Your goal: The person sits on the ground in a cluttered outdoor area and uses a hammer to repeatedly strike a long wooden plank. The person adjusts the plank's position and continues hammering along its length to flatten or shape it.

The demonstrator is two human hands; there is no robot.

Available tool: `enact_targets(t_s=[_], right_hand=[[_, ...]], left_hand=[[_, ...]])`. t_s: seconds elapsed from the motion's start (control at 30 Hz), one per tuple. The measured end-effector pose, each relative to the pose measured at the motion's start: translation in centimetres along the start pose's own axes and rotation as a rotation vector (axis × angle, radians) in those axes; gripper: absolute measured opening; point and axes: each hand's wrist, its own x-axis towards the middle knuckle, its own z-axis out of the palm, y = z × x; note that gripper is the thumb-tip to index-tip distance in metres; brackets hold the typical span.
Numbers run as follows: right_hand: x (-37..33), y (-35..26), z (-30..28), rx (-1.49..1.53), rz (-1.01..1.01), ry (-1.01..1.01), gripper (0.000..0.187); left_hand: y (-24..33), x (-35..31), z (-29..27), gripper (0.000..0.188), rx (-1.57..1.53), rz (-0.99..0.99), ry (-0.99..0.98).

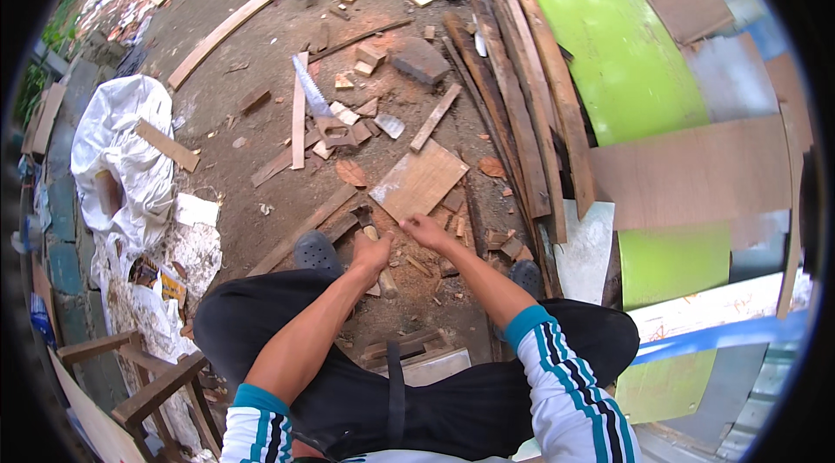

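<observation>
My left hand (372,252) is closed around the wooden handle of a hammer (386,284), whose dark metal head lies just beyond my fingers. With fingers bent, my right hand (423,231) grips the near edge of a flat wooden board (419,179), pale and roughly square. Beyond the board's far edge lies a short wooden strip (436,117). A handsaw (318,96) with a wooden grip rests on the dirt further off, among offcuts. Small wood blocks (503,243) are scattered right of my right hand.
Long planks (517,89) lie lengthwise on the right, beside green and brown sheets (609,54). White sacks (122,150) and a wooden frame (148,376) are at left. A grey stone block (419,60) sits ahead. Both my shoes (317,252) show near the wood.
</observation>
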Motion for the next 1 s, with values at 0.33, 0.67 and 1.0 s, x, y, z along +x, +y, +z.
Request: enact_targets(t_s=[0.33, 0.67, 1.0], right_hand=[[-21.2, -0.7, -17.2, -0.764, 0.107, -0.009, 0.060], [-30.7, -4.1, -8.2, 0.615, 0.389, 0.028, 0.076], [-25.3, 2.6, -4.8, 0.831, 0.484, 0.050, 0.026]], left_hand=[[3.7, -4.8, 5.8, 0.025, -0.002, -0.055, -0.350], [4.6, -15.5, 9.5, 0.038, -0.003, -0.091, -0.826], [-2.5, -15.6, 10.0, 0.055, 0.685, 0.584, -0.833]])
